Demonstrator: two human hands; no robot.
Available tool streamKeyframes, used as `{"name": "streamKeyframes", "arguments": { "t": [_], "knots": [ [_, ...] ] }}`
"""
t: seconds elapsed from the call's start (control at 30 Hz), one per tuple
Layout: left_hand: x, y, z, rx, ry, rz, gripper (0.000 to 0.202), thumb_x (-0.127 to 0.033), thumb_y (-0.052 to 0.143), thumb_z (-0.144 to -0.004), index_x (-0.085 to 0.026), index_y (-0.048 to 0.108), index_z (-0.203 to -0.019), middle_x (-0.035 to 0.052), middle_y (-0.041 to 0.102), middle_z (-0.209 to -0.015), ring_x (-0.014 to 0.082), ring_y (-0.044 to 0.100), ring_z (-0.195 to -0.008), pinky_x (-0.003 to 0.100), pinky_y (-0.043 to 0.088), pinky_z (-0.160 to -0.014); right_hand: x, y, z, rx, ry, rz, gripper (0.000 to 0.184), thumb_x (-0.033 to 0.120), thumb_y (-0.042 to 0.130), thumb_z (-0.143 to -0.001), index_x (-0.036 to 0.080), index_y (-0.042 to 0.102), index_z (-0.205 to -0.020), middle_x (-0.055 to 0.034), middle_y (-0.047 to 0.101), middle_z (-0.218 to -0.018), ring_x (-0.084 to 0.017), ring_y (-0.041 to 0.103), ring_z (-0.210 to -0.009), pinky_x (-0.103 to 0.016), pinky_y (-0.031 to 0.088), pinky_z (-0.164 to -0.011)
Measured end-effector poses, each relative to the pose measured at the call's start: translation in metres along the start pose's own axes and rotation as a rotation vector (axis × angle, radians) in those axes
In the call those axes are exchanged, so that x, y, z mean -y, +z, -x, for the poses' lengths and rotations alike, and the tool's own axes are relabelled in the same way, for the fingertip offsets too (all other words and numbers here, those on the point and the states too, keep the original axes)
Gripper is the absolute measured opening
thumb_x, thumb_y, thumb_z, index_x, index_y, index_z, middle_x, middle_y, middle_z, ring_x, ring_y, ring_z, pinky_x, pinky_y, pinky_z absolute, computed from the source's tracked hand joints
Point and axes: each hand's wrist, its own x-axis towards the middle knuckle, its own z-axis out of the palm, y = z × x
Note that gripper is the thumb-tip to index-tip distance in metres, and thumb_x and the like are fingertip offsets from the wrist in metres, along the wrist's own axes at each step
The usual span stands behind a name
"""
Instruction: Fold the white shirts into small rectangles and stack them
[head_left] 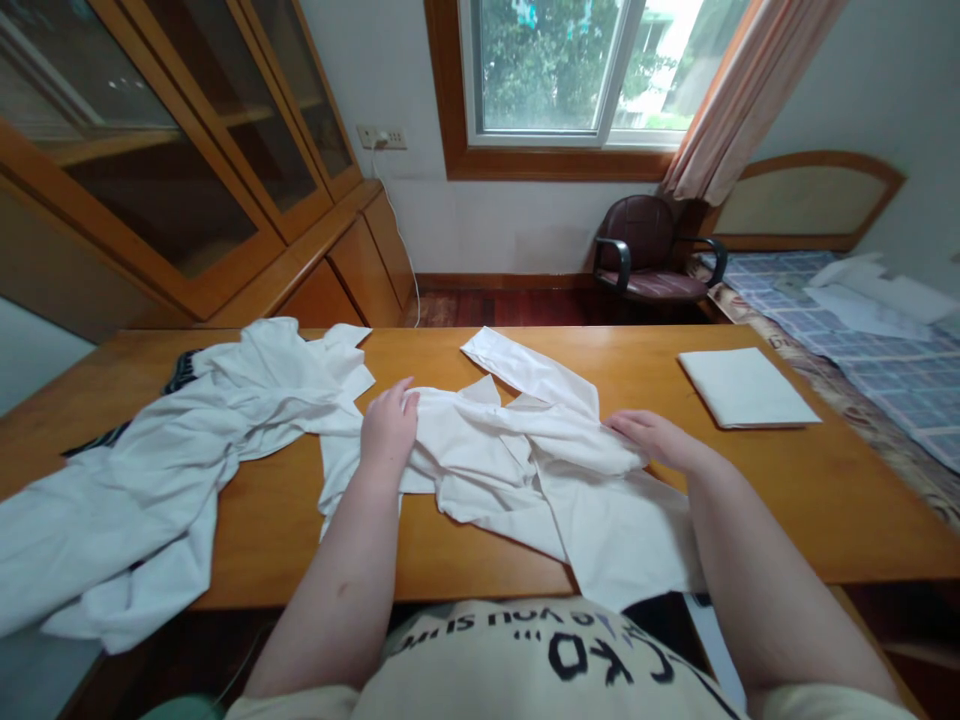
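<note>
A white shirt (525, 450) lies spread and rumpled on the wooden table (825, 480) right in front of me, one sleeve pointing to the far side. My left hand (388, 428) rests on the shirt's left part, fingers curled down onto the cloth. My right hand (651, 438) lies flat on the shirt's right side, fingers stretched out toward the left. Part of the shirt hangs over the table's near edge.
A heap of white garments (172, 470) with a dark piece under it covers the table's left end. A folded white cloth (745, 386) lies at the far right. Beyond stand a wooden cabinet (187, 170), a dark armchair (652, 250) and a bed (870, 350).
</note>
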Motion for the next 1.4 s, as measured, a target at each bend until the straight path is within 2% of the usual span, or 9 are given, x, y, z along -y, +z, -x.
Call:
{"name": "streamKeyframes", "arguments": {
  "t": [0.2,0.37,0.5,0.77,0.93,1.13,1.23,1.3,1.4],
  "knots": [
    [-0.037,-0.007,0.031,-0.073,0.063,-0.077,0.050,-0.044,0.036,-0.093,-0.018,0.055,-0.132,0.0166,0.043,-0.143,0.0312,0.037,-0.133,0.049,0.029,-0.110,-0.012,-0.013,-0.031,-0.298,0.025,0.129,0.038,0.035,0.055,-0.083,0.020,0.065,-0.116,-0.0101,0.068,-0.112,-0.024,0.062,-0.099,-0.036,0.046,-0.089],
    [-0.085,0.003,0.062,0.487,0.093,-0.139,0.062,-0.060,0.038,-0.087,-0.033,0.040,-0.143,0.0116,0.029,-0.154,0.0384,0.025,-0.140,0.066,0.024,-0.104,-0.003,0.015,-0.059,-0.135,-0.090,0.008,0.069,0.038,0.069,-0.072,0.024,0.050,-0.137,-0.0069,0.063,-0.124,-0.025,0.061,-0.104,-0.033,0.048,-0.087],
    [-0.083,0.029,0.063,0.709,0.064,-0.222,0.069,-0.067,0.034,-0.084,-0.039,0.028,-0.147,0.0080,0.013,-0.159,0.0434,0.014,-0.142,0.074,0.015,-0.100,0.003,0.033,-0.065,-0.131,-0.073,0.233,0.036,0.037,0.071,-0.067,0.022,0.073,-0.099,-0.0062,0.072,-0.099,-0.027,0.062,-0.092,-0.030,0.045,-0.076],
    [-0.063,0.039,0.036,0.711,0.086,-0.255,0.078,-0.068,0.040,-0.081,-0.037,0.018,-0.150,0.0101,0.007,-0.159,0.0448,0.010,-0.142,0.075,0.011,-0.100,-0.008,-0.002,-0.055,-0.420,0.014,0.392,0.022,0.038,0.057,-0.071,0.019,0.066,-0.063,-0.0064,0.064,-0.078,-0.020,0.057,-0.072,-0.029,0.038,-0.063],
    [-0.061,0.045,0.021,0.685,0.070,-0.281,0.079,-0.068,0.041,-0.081,-0.037,0.019,-0.150,0.0096,0.007,-0.160,0.0443,0.010,-0.142,0.074,0.011,-0.101,-0.019,-0.028,-0.036,-0.661,-0.214,-0.056,0.009,0.027,0.054,-0.060,0.020,0.060,-0.059,-0.0072,0.066,-0.097,-0.023,0.059,-0.088,-0.031,0.043,-0.077],
    [-0.052,0.056,0.009,0.638,0.084,-0.286,0.076,-0.068,0.037,-0.082,-0.037,0.019,-0.150,0.0098,0.009,-0.159,0.0432,0.010,-0.142,0.074,0.009,-0.101,-0.037,-0.049,-0.022,-0.965,-0.234,-0.566,0.020,0.023,0.049,-0.053,0.025,0.030,-0.057,-0.0009,0.052,-0.057,-0.017,0.047,-0.053,-0.030,0.036,-0.051],
    [-0.047,0.059,0.006,0.619,0.103,-0.284,0.075,-0.068,0.037,-0.083,-0.039,0.019,-0.149,0.0094,0.010,-0.159,0.0427,0.010,-0.142,0.073,0.009,-0.102,-0.047,-0.058,-0.016,-1.077,-0.221,-0.579,0.019,0.024,0.052,-0.057,0.026,0.035,-0.064,0.0004,0.050,-0.057,-0.015,0.044,-0.050,-0.030,0.035,-0.051],
    [-0.043,0.061,0.005,0.607,0.117,-0.286,0.075,-0.068,0.037,-0.083,-0.039,0.018,-0.149,0.0091,0.010,-0.159,0.0420,0.010,-0.143,0.072,0.008,-0.103,-0.052,-0.057,-0.011,-1.041,-0.147,-0.463,0.014,0.030,0.055,-0.063,0.024,0.046,-0.073,0.0007,0.052,-0.061,-0.016,0.047,-0.054,-0.031,0.037,-0.055],
    [-0.040,0.063,0.003,0.571,0.132,-0.297,0.074,-0.068,0.034,-0.084,-0.037,0.020,-0.150,0.0091,0.012,-0.159,0.0405,0.011,-0.143,0.071,0.007,-0.104,-0.059,-0.039,-0.005,-0.716,-0.097,-0.135,0.025,0.042,0.058,-0.071,0.022,0.061,-0.086,-0.0017,0.058,-0.076,-0.020,0.055,-0.072,-0.035,0.042,-0.071]
  ]
}}
